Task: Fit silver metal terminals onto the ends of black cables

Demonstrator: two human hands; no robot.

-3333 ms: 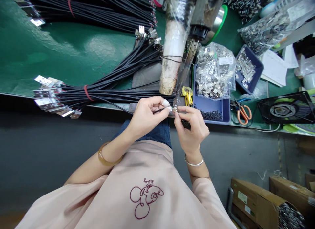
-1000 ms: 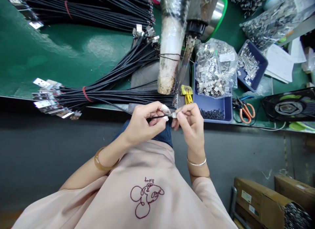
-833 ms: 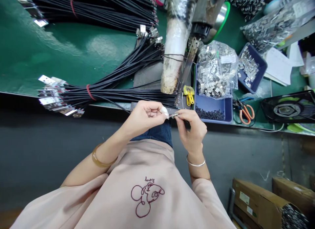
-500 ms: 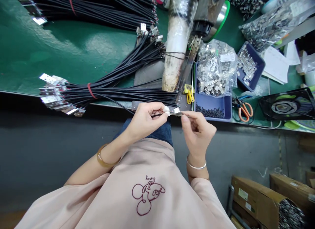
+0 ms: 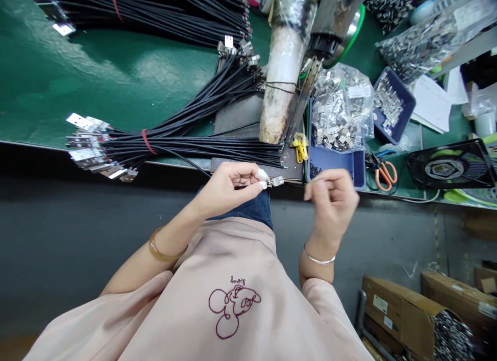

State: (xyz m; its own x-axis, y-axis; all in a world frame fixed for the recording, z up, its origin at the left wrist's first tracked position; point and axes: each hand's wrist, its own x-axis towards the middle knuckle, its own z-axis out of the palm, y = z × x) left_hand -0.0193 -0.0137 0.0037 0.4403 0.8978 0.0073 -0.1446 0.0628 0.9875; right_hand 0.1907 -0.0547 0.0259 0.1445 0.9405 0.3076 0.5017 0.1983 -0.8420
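Observation:
My left hand (image 5: 233,191), with white coverings on the thumb and fingertip, pinches a cable end just behind a metal USB plug (image 5: 278,181), which points right. A black cable (image 5: 194,167) runs from the bundle toward this hand. My right hand (image 5: 332,198) is closed, thumb against the fingers, apart from the plug and in front of the blue tray (image 5: 359,169). Motion blurs its fingertips, and whether anything is between them is hidden. Behind my left hand lies a black cable bundle (image 5: 213,146) with a red tie (image 5: 148,142) and metal plugs on its left end.
A wrapped white post (image 5: 277,86) stands over the bench beside a yellow cutter (image 5: 300,147). A bag of metal parts (image 5: 339,110) rests in the tray. Orange-handled pliers (image 5: 385,175) and a black fan (image 5: 450,167) are to the right. Another cable bundle (image 5: 155,19) lies farther back.
My right hand has moved right, away from the plug to the front of the tray. My left hand keeps its pinch, and the plug has tilted slightly.

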